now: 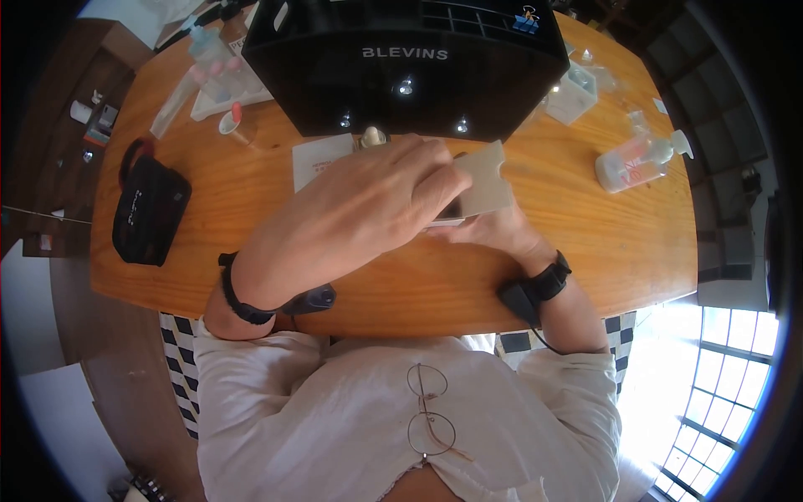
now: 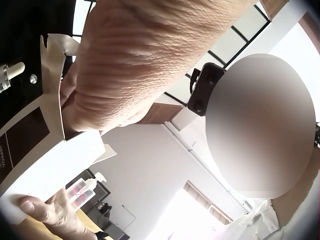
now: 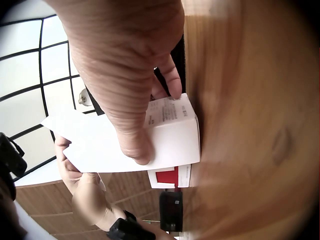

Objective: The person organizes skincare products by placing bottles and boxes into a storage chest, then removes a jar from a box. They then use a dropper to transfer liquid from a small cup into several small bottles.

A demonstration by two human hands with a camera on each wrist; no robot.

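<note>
My right hand (image 1: pixel 498 230) grips a white carton (image 3: pixel 172 142), its thumb on one face and fingers on the far side. The carton's top flap (image 1: pixel 487 186) stands up, and a dark panel (image 2: pixel 29 132) marks one side in the left wrist view. Bent over the carton's open end is my left hand (image 1: pixel 360 197), with curled fingers reaching in at the opening. Those fingertips are hidden by the carton, and I cannot tell what they hold. Just beyond the left hand stands a dropper bottle with a pale bulb (image 1: pixel 374 135).
A large black case (image 1: pixel 410 84) lettered BLEVINS stands behind the hands. White packaging with red print (image 1: pixel 318 159) lies before it. At right are a pump bottle (image 1: pixel 636 163) and a clear container (image 1: pixel 573 94); at left, a black pouch (image 1: pixel 150 209), small cup (image 1: pixel 234 127) and white tray (image 1: pixel 226 99).
</note>
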